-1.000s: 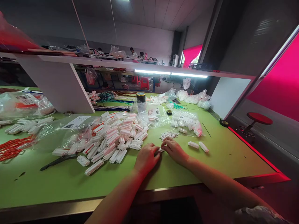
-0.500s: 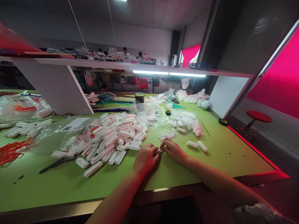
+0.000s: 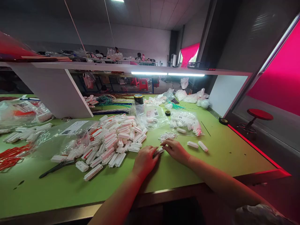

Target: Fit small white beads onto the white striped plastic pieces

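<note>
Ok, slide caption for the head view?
Both hands at a white piece near heaped white parts on a green table.

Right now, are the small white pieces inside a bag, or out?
Out: the small white pieces lie heaped on the green tabletop, beyond the right hand.

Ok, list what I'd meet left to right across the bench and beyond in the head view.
Orange-red pieces → black-handled tool → big pile of white pieces → left hand → white piece between the hands → right hand → two loose white pieces → black roll → red stool.
</note>
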{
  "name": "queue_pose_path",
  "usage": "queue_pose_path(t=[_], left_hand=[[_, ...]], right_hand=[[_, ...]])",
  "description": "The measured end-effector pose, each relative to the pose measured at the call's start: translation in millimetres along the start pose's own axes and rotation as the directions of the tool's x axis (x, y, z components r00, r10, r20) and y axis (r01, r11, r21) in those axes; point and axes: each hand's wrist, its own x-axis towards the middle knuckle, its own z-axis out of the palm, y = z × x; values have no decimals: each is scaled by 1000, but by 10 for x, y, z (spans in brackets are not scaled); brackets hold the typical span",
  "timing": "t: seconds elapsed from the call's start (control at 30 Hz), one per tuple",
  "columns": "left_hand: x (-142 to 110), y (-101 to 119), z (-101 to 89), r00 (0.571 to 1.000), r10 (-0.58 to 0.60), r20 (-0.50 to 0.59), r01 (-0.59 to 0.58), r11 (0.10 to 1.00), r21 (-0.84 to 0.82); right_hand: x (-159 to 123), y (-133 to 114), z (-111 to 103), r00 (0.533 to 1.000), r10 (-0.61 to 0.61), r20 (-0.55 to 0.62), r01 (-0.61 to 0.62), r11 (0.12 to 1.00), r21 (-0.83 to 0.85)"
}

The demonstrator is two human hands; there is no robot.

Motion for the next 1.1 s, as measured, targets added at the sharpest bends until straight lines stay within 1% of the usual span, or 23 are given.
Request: queue_pose_path(t=[0.1,0.23,0.4,0.5,0.6,0.73,0.83,0.9,0.97,1.0,1.1], left_hand=[[-9,-20,-4,999,41,1,-41,998,54],[-20,-12,-32,994,108,34,-112,984,135],[-35,62,-29,986,146,86,-164,949,271],[-50,84,-3,980,170,101,-194,925,326],[-63,42,31,983,178,45,-183,937,298],[-73,-63,79,978,196,-64,-178,959,220],[-77,-102,100,970,218,-107,-194,961,196],[-79,-102,105,967,230,-111,-207,960,189],[-76,-99,106,968,226,-106,-205,962,178],[-72,-102,106,972,213,-99,-195,967,165],[-49,-142,107,991,110,-76,-105,992,70]], right_hand=[[4,36,-33,1000,-9,-27,8,1000,-11],[2,75,-63,999,-27,-47,25,999,-31],[-18,81,-76,999,-33,-21,31,996,-83],[-37,50,-66,999,-42,12,44,988,-149],[-59,-7,-63,993,-59,103,87,955,-284],[-76,-110,-71,959,-79,272,210,844,-494],[-74,-203,-52,922,-71,381,296,764,-574],[-67,-261,-25,901,-62,429,330,739,-587],[-60,-292,1,891,-62,449,342,743,-575],[-60,-291,8,894,-67,442,335,756,-562],[-67,-212,-4,934,-92,345,260,838,-480]])
